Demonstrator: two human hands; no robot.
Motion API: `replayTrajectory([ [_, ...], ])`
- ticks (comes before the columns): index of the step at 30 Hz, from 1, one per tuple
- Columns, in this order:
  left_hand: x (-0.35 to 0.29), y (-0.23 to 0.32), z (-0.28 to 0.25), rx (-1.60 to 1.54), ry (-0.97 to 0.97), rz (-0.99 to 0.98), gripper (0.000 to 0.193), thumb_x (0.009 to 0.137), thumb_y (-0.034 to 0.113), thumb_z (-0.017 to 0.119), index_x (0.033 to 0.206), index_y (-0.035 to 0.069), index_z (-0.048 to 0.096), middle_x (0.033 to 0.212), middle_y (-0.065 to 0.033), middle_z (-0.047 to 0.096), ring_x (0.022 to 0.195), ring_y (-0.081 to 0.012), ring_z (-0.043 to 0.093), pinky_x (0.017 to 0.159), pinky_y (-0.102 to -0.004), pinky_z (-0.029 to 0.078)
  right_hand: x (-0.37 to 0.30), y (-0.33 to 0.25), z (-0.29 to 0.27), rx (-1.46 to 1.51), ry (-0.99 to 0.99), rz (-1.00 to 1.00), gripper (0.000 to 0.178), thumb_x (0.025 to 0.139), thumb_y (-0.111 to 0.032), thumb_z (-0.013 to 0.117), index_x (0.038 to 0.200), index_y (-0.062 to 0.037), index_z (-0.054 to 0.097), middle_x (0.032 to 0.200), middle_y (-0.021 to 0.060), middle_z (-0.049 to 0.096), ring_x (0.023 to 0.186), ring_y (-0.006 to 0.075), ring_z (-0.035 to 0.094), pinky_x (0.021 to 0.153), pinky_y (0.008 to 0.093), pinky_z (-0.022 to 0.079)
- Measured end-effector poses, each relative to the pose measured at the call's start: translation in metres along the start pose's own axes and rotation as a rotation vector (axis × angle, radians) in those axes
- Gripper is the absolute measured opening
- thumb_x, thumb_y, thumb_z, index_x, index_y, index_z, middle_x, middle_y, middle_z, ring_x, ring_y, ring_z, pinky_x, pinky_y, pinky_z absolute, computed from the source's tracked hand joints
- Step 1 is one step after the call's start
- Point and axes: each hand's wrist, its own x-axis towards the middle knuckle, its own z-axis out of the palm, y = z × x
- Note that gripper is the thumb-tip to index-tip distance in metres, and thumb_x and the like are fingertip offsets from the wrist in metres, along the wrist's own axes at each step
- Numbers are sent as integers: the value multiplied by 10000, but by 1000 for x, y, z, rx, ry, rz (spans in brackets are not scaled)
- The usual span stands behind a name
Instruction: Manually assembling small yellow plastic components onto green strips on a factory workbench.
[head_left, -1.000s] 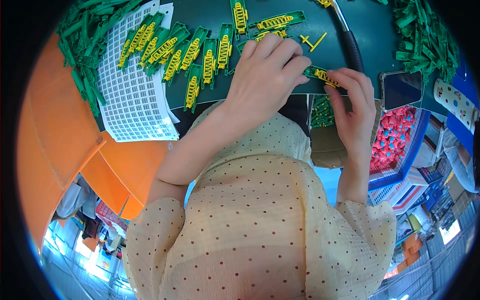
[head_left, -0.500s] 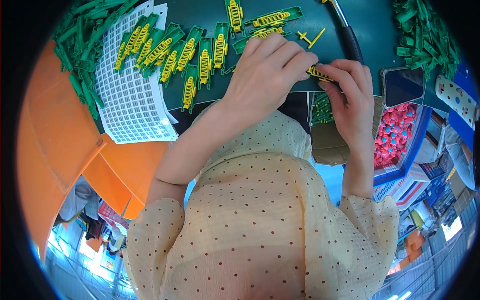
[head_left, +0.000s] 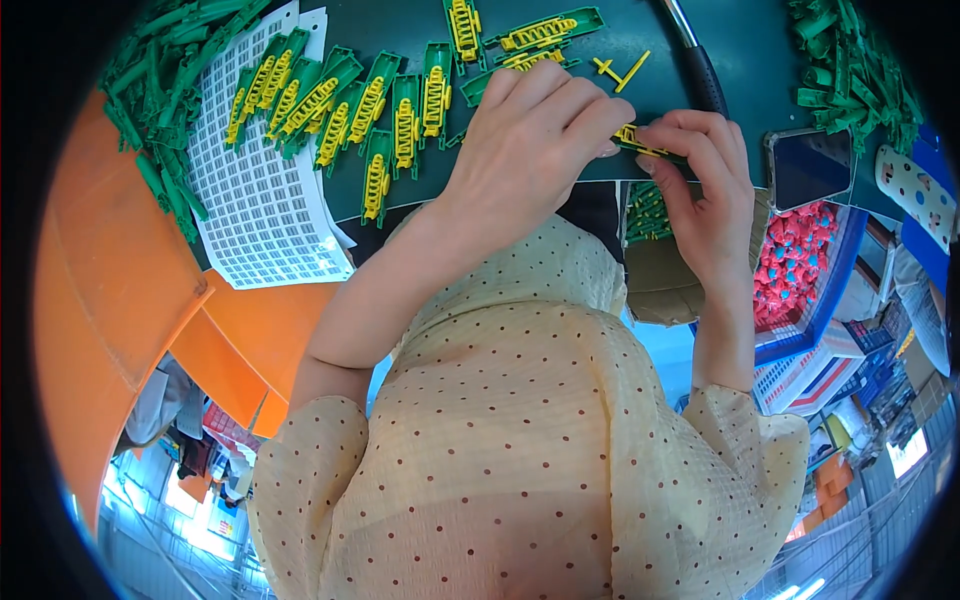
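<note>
Close to the table's near edge, my two hands meet at a small green and yellow plastic part (head_left: 634,140). My left hand (head_left: 535,140) grips its left end, with curled fingers covering much of it. Thumb and fingertips of my right hand (head_left: 708,165) pinch the other end. Left of my hands lie several green plastic pieces with yellow ladder-like inserts (head_left: 403,125), some overlapping. A bare yellow plastic piece (head_left: 625,72) with thin bars rests just beyond my fingers.
Green parts are heaped at the far left (head_left: 165,80) and far right (head_left: 850,70). Printed white sheets (head_left: 255,220) overhang the table's left edge. A black-handled tool (head_left: 705,80) and a phone (head_left: 812,170) lie to the right. Below is a bin of red pieces (head_left: 792,265).
Between my hands the plastic part has tilted slightly, and a little green shows along its lower edge. My right hand has shifted marginally right. The other parts lie as before.
</note>
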Motion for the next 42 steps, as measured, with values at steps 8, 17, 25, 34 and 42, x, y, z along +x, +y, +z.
replayTrajectory([
  [8, 1, -1, -1, 5, -5, 13, 254, 810, 152, 750, 1053, 123, 682, 971, 3, 658, 904, -212, 568, 788, -354, 403, 2, -4, -4, -82, -24, -39, 262, 763, 58, 742, 992, -64, 706, 1011, 61, 649, 960, 255, 596, 815, 350, 476],
  [17, -2, -1, 1, 30, -30, 84, 206, 792, 92, 716, 994, 130, 719, 928, 35, 631, 867, -182, 564, 769, -339, 395, 2, -9, -5, -49, -36, 82, 278, 744, 61, 755, 989, -57, 695, 1005, 69, 635, 957, 255, 599, 817, 352, 477],
  [25, 2, 7, 0, 90, -17, 83, 192, 763, 79, 688, 946, 130, 717, 886, 36, 601, 860, -173, 565, 757, -336, 391, 11, -8, -8, -166, -111, 5, 281, 712, 46, 773, 955, -47, 670, 1004, 78, 607, 943, 278, 582, 814, 363, 473],
  [34, -5, 5, 1, 50, 15, 51, 206, 750, 114, 642, 952, 116, 683, 957, -2, 576, 946, -190, 546, 783, -343, 397, 15, -7, -8, -24, -142, -26, 350, 715, 52, 749, 1043, -50, 683, 1010, 94, 590, 950, 290, 564, 820, 381, 464],
  [42, 1, -31, -52, 87, 209, -61, 156, 778, 107, 768, 925, 122, 715, 929, 11, 653, 897, -214, 585, 760, -358, 402, 43, -21, 11, -17, -68, -133, 283, 755, -38, 783, 1020, -65, 689, 1005, 81, 626, 955, 289, 583, 828, 379, 460],
])
